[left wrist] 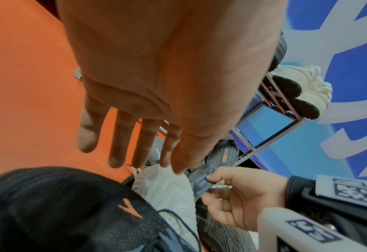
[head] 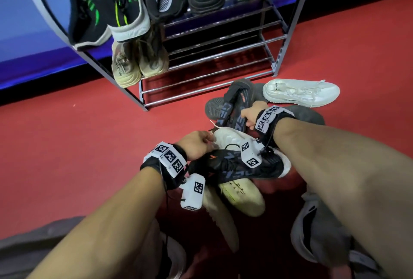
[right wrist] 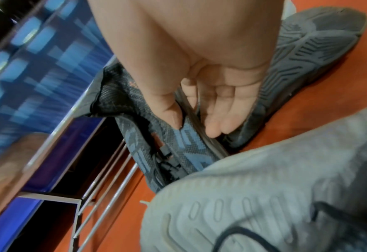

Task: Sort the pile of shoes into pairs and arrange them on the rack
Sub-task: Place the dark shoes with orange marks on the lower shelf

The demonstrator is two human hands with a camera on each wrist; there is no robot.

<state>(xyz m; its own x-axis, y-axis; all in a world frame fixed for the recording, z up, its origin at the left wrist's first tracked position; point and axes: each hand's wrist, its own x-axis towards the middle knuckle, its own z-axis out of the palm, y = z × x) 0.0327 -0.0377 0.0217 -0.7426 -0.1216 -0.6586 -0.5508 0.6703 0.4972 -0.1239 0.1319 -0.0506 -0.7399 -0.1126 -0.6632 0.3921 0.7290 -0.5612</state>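
My right hand [head: 249, 118] [right wrist: 195, 126] grips a dark grey-blue knit shoe [head: 232, 104] [right wrist: 178, 150] at the top of the floor pile, thumb on the upper and fingers on the sole side. A matching dark shoe [head: 237, 164] [left wrist: 49, 213] with a white sole [head: 230, 138] [right wrist: 253, 196] lies nearer me. Over that white sole [left wrist: 167, 187] my left hand [head: 196, 144] [left wrist: 135, 162] reaches with straight fingers and holds nothing. The rack [head: 223, 53] stands behind with three pairs on top and a beige pair [head: 138, 64] below.
A white sneaker [head: 301, 92] lies on the red carpet to the right of the pile. Two beige shoes [head: 241, 198] lie under the dark one, and a grey shoe [head: 312, 234] sits at lower right. The rack's lower shelves are bare on the right.
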